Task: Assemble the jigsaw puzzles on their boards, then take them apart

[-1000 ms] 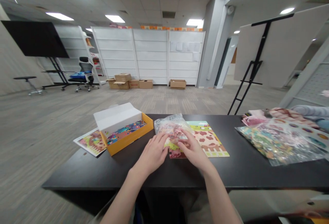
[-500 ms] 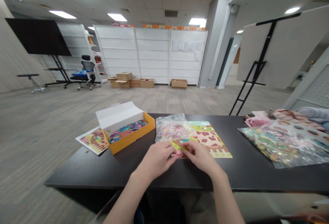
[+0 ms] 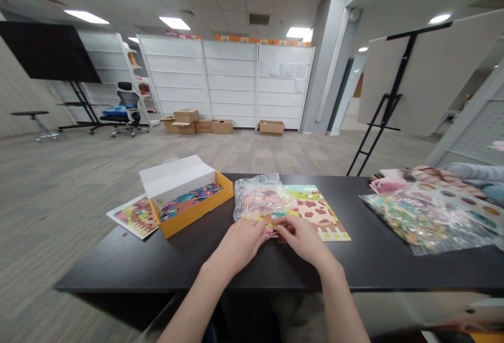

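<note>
A farm-scene jigsaw puzzle (image 3: 315, 210) with brown cow patches and a white fence lies on the black table. My left hand (image 3: 242, 240) rests over its lower left part, fingers stretched out and thumb close to a pink bit of picture. Thumb and fingertips of my right hand (image 3: 301, 235) are pinched at the puzzle's lower edge, on what looks like a small puzzle piece, mostly covered by the hand. Just behind my hands, a clear plastic bag (image 3: 262, 193) holding pinkish pieces overlaps the puzzle's left part.
On the left stands an open yellow box (image 3: 197, 216) with colourful puzzle pieces inside, partly over a printed picture sheet (image 3: 134, 217). To the right lie a bag of greenish pieces (image 3: 417, 222) and folded cloths (image 3: 441, 180). The table's front edge (image 3: 157, 289) is close to me.
My right fingertips have come slightly down toward the puzzle's lower edge. My left hand has flattened, its fingers straighter. The whole view has shifted a little, with things appearing further left.
</note>
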`<state>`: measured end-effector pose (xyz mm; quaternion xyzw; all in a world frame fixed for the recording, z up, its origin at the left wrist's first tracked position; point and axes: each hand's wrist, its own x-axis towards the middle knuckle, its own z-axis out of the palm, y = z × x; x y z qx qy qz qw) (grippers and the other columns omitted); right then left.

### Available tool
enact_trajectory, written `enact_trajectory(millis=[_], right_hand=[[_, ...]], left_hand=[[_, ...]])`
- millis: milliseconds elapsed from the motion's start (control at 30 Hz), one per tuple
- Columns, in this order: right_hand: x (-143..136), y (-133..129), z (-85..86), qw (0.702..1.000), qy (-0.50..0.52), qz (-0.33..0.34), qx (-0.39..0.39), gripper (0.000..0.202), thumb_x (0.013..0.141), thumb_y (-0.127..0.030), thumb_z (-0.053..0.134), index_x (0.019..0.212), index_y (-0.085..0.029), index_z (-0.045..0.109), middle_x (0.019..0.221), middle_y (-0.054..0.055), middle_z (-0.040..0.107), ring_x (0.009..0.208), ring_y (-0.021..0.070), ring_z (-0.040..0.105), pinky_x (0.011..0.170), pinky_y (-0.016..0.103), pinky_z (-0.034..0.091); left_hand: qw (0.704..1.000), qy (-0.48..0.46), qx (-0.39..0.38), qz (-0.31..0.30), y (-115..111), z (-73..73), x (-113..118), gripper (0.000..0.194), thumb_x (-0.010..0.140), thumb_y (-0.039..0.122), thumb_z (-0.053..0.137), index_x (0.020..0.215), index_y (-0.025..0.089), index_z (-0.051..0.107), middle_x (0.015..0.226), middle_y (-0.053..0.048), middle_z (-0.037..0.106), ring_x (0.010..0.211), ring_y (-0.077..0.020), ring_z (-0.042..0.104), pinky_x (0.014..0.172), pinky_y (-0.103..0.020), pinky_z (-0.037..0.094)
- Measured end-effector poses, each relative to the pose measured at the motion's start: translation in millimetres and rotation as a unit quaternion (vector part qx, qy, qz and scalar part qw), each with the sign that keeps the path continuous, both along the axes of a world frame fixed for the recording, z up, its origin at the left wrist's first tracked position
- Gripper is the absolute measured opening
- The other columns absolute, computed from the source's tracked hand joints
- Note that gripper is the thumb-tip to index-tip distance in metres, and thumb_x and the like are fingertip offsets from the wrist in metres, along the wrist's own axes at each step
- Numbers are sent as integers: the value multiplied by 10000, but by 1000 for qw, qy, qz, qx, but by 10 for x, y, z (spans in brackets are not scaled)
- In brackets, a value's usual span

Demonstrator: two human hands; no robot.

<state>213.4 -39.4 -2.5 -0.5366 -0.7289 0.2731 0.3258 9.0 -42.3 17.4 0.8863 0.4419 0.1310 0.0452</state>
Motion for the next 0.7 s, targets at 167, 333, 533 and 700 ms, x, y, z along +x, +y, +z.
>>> enact_trajectory(millis=[167,333,533,700], right_hand=[[-64,-52,72,994,82,41,-52,191,923,-333,585,967,-202,716,828,40,764,752,194,705,687,296,531],[-57,-44,63,983,147,68,-81,146,836,-302,653,907,-197,726,902,48,777,838,209,725,758,318,567],[-14,-58,122,969,210,76,-101,221,852,-389,657,908,-190,735,883,57,773,828,222,731,778,362,594],[-7,-112,256,960,245,93,-101,277,890,-441,629,897,-188,741,925,77,777,927,237,732,904,401,578]], left_hand=[[1000,-21,-1,0,-9,-19,-18,258,1034,331,436,1194,209,597,1091,-83,714,997,-246,680,845,-350,519],[999,-30,0,-12,-25,-5,-30,174,967,313,581,1103,209,615,1081,-72,706,992,-242,671,826,-341,518],[995,-64,71,-13,-29,69,-39,167,1004,315,510,980,215,642,1023,-48,691,938,-207,653,825,-334,507],[985,-53,146,72,22,-6,-108,162,955,275,553,1046,193,659,1317,-121,605,1208,-302,548,965,-461,474]])
